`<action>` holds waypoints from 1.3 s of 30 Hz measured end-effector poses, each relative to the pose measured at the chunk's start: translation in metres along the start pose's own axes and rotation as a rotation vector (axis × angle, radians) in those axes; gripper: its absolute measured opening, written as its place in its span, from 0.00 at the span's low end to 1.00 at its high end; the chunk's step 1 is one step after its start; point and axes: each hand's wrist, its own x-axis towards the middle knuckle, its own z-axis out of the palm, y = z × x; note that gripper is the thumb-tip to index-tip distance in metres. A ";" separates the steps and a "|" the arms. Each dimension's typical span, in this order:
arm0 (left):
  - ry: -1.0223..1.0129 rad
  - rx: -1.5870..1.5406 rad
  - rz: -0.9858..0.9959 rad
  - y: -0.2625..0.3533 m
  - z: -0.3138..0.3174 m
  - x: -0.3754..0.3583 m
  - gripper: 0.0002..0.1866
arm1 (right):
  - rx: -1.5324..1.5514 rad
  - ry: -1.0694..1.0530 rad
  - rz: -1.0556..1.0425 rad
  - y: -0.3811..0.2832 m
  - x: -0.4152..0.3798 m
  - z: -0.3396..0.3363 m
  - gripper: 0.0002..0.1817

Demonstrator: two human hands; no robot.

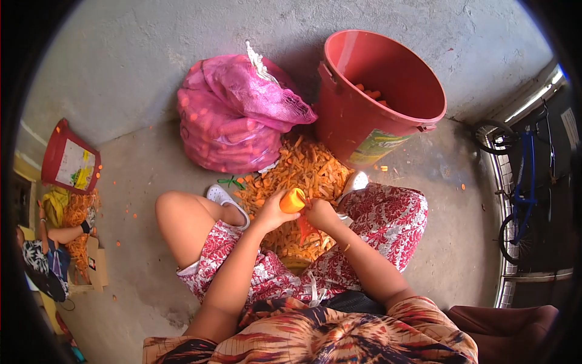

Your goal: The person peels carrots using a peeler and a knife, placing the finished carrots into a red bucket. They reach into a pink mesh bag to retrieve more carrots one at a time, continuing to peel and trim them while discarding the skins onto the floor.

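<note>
My left hand (271,213) is wrapped round a thick, bright orange carrot (292,200), whose blunt end faces up. Close beside it, my right hand (322,214) has its fingers curled at the carrot's side. What those fingers grip is mostly hidden; only a small dark reddish piece shows between the hands. A thin red-orange strip (306,228) hangs just below them. Under both hands, a heap of carrot peelings (303,168) spreads over the floor between my legs.
A pink mesh sack (227,130) full of carrots leans near the wall. Beside it stands a large red bucket (339,103) with several carrots inside. At far left, another person (45,258) sits by a smaller red bucket (70,159) and more peelings. A blue bicycle (526,176) is at right.
</note>
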 end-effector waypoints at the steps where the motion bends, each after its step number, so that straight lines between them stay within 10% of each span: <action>1: -0.024 -0.054 -0.022 0.000 0.000 0.000 0.32 | -0.002 0.002 -0.008 0.001 0.000 0.000 0.15; 13: -0.653 -0.568 -0.169 0.048 -0.009 -0.014 0.30 | -0.075 -0.037 -0.157 0.038 0.021 0.016 0.14; 25: 0.202 0.366 0.007 0.006 -0.010 -0.002 0.30 | -0.110 -0.010 -0.021 0.008 0.002 -0.008 0.15; 39: -0.211 0.317 -0.071 0.016 -0.012 -0.005 0.29 | -0.308 -0.043 -0.076 0.001 -0.003 0.002 0.12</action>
